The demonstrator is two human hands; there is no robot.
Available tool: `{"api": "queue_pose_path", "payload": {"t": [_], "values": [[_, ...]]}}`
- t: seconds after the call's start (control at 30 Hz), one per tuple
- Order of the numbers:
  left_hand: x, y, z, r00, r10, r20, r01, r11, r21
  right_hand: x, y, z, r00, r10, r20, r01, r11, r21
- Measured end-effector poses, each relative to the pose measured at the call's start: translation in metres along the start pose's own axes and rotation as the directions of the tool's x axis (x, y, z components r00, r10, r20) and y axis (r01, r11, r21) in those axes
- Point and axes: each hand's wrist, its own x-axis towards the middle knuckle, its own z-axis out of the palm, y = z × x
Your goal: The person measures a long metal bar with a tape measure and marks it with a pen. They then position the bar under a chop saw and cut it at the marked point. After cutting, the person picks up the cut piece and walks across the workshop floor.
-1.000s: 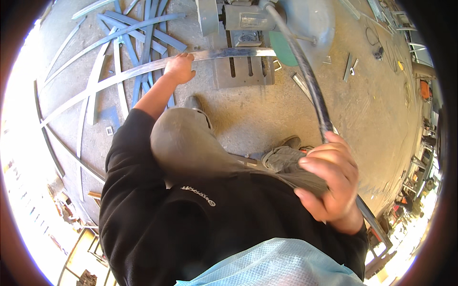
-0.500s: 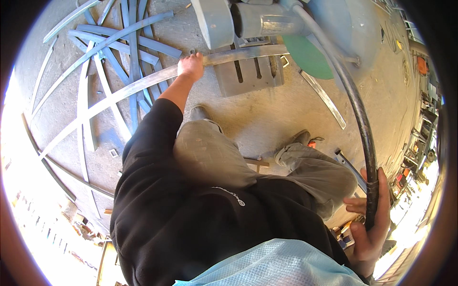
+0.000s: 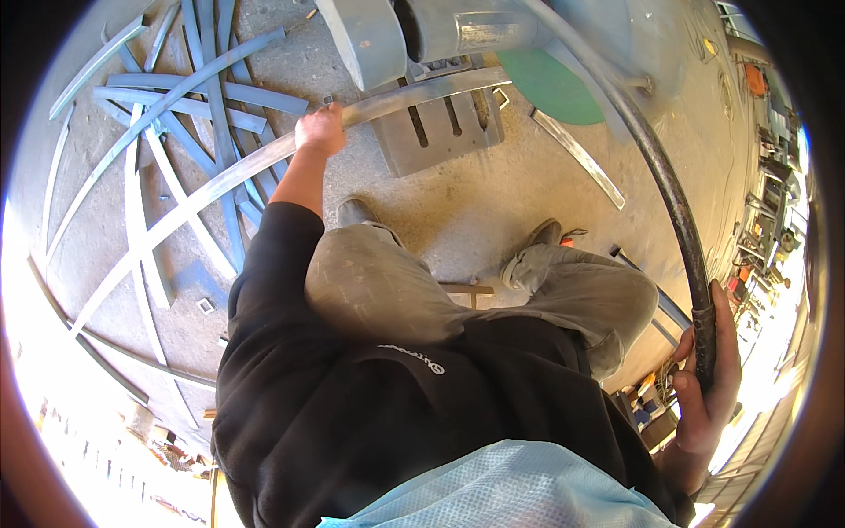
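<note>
My left hand (image 3: 320, 131) is closed around a long, pale metal bar (image 3: 216, 183). The bar runs from the lower left up to the slotted grey base (image 3: 436, 132) of a cutting machine. Its far end lies beside the machine's green disc (image 3: 550, 88). At the right, my right hand (image 3: 715, 378) is wrapped loosely round the low end of a long black lever handle (image 3: 664, 180), thumb on the near side and fingertips behind. The handle curves up to the blue-grey machine body (image 3: 502, 33).
A criss-cross pile of blue-grey metal bars (image 3: 216, 106) lies on the floor at the left. One short bar (image 3: 576, 158) lies right of the base. A small square offcut (image 3: 205, 306) lies lower left. Racks with assorted items (image 3: 766, 220) line the right side.
The view has shifted, so the machine and bars sit further left. My right hand's fingers, more spread before, have drawn in around the handle. The left hand keeps its grip on the bar.
</note>
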Motion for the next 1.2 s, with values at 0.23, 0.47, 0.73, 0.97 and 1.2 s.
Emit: {"api": "queue_pose_path", "payload": {"t": [0.23,0.47,0.73,0.97,1.2], "values": [[-0.018,-0.032,-0.001,0.997,-0.075,-0.008,0.075,0.997,0.034,0.000,0.001,-0.005,1.000,0.000,0.026,0.000,1.000,-0.026],[-0.042,-0.081,0.004,0.991,-0.131,-0.029,0.133,0.989,0.064,0.000,0.017,-0.010,0.993,-0.021,0.115,0.018,0.999,0.027],[-0.045,-0.073,0.002,0.991,-0.131,-0.037,0.133,0.990,0.048,0.001,0.037,-0.016,0.967,-0.184,0.175,0.176,0.983,0.057],[0.004,0.021,0.002,0.992,-0.092,-0.083,0.091,0.996,-0.007,-0.005,0.008,-0.004,0.993,0.109,0.052,-0.107,0.993,-0.048],[0.000,0.013,-0.003,0.995,-0.096,0.008,0.096,0.995,-0.008,-0.001,0.004,0.008,1.000,0.028,0.000,-0.028,0.999,0.016]]}}
